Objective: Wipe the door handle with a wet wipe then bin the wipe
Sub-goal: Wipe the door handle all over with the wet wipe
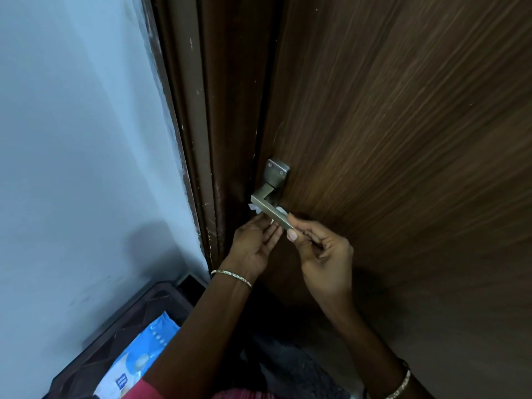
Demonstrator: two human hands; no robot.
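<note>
A square metal lever door handle sticks out from a dark wooden door, with its backplate above it. A white wet wipe shows in small patches under and behind the lever. My left hand presses the wipe up against the lever's underside from the left. My right hand pinches the free end of the lever between thumb and fingers. Most of the wipe is hidden by the handle and my fingers.
A dark door frame runs left of the door, beside a pale blue wall. Below left, a dark plastic crate-like stand carries a blue wet wipe pack. No bin is in view.
</note>
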